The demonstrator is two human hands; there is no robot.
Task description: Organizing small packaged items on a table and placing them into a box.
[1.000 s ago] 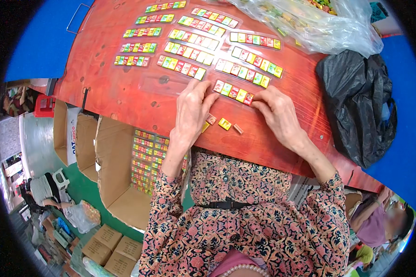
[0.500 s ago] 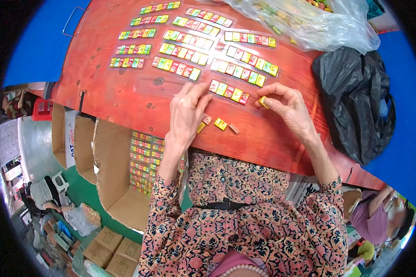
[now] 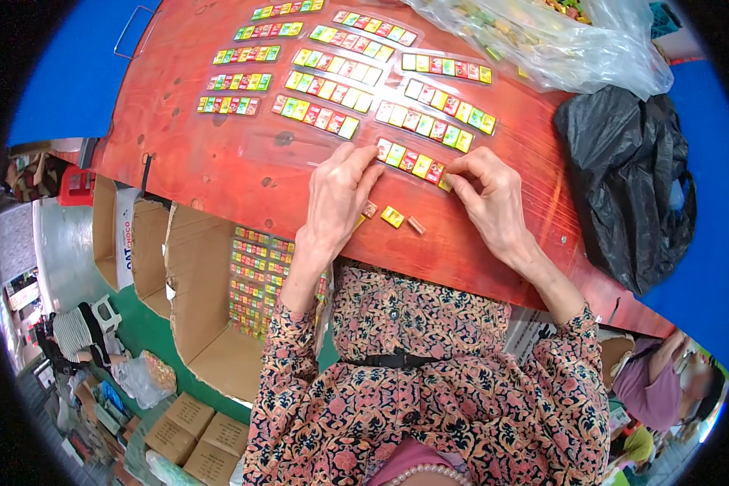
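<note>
A clear plastic tray [image 3: 411,175] holding a row of small wrapped sweets lies slantwise on the red table in front of me. My left hand [image 3: 338,193] grips its left end between thumb and fingers. At the opposite end, my right hand [image 3: 492,194] pinches a small yellow wrapped sweet [image 3: 444,184], mostly covered by the fingertips, against the end of the row. Loose on the table between my hands are a yellow sweet [image 3: 392,216], a brownish one [image 3: 415,225] and a reddish one [image 3: 369,210]. Another yellow piece is partly hidden beside my left hand.
Several filled trays [image 3: 316,116] lie in columns beyond my hands. A clear bag [image 3: 535,40] of sweets sits at the far right, above a black plastic bag [image 3: 616,178]. Below the table's left edge, an open cardboard box [image 3: 202,283] contains more filled trays. Another person [image 3: 656,381] is at lower right.
My right hand has moved slightly left and down, bringing the yellow sweet from beside the tray to the row's right end. My left hand stays at the tray's left end.
</note>
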